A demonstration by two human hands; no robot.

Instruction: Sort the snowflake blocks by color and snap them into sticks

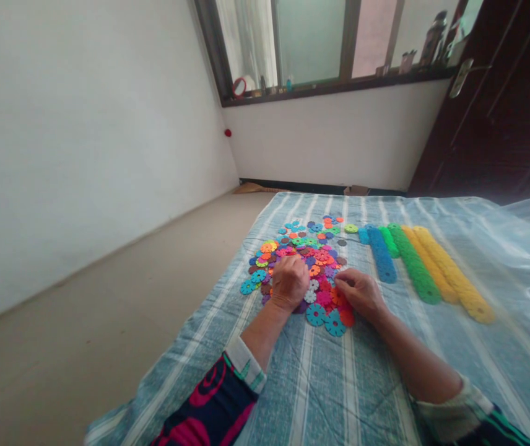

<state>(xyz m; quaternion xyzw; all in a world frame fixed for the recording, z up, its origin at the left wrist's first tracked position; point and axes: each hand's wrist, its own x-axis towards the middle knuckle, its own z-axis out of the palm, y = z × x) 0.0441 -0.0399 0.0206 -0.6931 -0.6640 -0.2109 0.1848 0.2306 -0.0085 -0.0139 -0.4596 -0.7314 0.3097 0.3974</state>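
Observation:
A loose pile of notched plastic discs [311,243] in many colours is spread on the striped cloth [283,371]. My left hand [290,282] is over the middle of the pile, its fingers curled closed; what they grip, if anything, is hidden. At the pile's right side, my right hand [360,291] has thumb and fingers drawn together near the red and orange discs [346,316], and I cannot make out anything between them. Two blue discs [334,323] lie at the near edge of the pile.
To the right lie overlapping rows of discs: a blue row [382,257], a green row [418,269] and yellow rows [462,282]. A clear plastic container [525,229] stands at the far right. Beyond are a white wall [321,142], a window sill [330,87] and a dark door [501,124].

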